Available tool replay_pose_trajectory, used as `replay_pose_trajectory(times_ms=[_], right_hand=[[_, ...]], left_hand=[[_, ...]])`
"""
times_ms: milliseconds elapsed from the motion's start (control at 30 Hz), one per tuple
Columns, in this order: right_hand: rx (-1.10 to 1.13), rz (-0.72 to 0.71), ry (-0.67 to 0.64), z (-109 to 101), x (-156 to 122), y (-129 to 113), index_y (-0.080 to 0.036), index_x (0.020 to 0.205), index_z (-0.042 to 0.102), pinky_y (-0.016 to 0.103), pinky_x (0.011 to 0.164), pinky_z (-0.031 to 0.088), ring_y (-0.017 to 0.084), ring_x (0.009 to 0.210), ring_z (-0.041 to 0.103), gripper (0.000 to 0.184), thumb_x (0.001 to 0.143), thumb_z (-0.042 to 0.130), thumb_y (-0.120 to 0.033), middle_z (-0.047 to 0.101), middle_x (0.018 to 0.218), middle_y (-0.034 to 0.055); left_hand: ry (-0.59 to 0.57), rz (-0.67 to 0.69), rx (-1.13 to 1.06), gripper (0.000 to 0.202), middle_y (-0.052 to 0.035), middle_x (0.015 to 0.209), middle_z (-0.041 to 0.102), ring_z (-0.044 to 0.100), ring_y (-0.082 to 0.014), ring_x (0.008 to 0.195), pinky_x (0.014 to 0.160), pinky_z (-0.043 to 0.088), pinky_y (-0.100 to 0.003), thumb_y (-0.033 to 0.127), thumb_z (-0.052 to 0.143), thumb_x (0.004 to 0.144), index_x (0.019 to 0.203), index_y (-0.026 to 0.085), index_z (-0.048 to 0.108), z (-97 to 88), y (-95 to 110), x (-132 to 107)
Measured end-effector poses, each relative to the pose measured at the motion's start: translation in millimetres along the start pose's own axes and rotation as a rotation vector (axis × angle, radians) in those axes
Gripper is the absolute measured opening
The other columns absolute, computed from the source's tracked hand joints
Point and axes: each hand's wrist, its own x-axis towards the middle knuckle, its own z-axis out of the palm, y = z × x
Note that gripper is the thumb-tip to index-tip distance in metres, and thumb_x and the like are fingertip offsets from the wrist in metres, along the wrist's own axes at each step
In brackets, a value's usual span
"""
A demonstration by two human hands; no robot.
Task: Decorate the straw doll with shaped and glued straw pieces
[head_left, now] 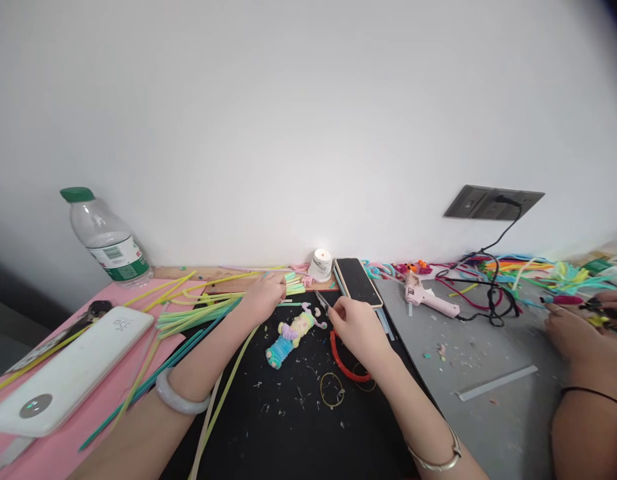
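My left hand (265, 298) is closed at the far end of a bundle of green and yellow pipe cleaners (188, 320), its fingers pinched on pipe cleaners whose cut ends (294, 283) show just past them. My right hand (357, 328) grips red-handled scissors (342, 363), their grey points toward the left hand. Most of the scissors is hidden under the palm. Between my hands lies a small pipe-cleaner doll (291, 337) with a blue lower part, a yellow body and lilac pieces. A thin yellowish ring (331, 390) rests on the black mat (268, 427).
At left are a white power bank (73, 370) and a plastic bottle (111, 243). By the wall stand a white cup (321, 265) and a phone (357, 281). Right of them lies a pink glue gun (428, 299) with its black cord. Another person's hands (583, 327) work at far right.
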Motion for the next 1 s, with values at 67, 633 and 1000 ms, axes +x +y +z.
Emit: replay_pose_trajectory(times_ms=[67, 633, 1000], right_hand=[[0.110, -0.062, 0.051, 4, 6, -4, -0.019, 0.069, 0.054, 0.024, 0.057, 0.032, 0.014, 0.063, 0.055, 0.020, 0.086, 0.046, -0.026, 0.063, 0.069, 0.0033], [0.527, -0.361, -0.008, 30, 3, -16, -0.020, 0.067, 0.040, 0.022, 0.054, 0.025, 0.010, 0.056, 0.034, 0.021, 0.087, 0.040, -0.021, 0.038, 0.060, -0.0052], [0.665, -0.380, -0.117, 30, -2, -15, -0.019, 0.072, 0.044, 0.023, 0.058, 0.029, 0.011, 0.061, 0.036, 0.016, 0.088, 0.042, -0.020, 0.041, 0.066, -0.0044]], left_hand=[[0.026, -0.008, -0.034, 0.016, -0.0077, 0.085, 0.063, 0.054, -0.0248, 0.089, 0.079, 0.040, -0.034, 0.009, 0.049, 0.074, 0.068, 0.019, 0.060, -3.6, 4, -1], [0.044, -0.089, -0.390, 0.018, -0.0014, 0.083, 0.068, 0.058, -0.0166, 0.079, 0.072, 0.040, -0.026, 0.024, 0.047, 0.085, 0.083, 0.021, 0.065, -21.3, 68, -41], [0.060, -0.189, -0.601, 0.019, 0.0022, 0.059, 0.059, 0.044, -0.0094, 0.052, 0.051, 0.032, -0.021, 0.029, 0.053, 0.081, 0.069, 0.018, 0.063, -19.1, 78, -55]])
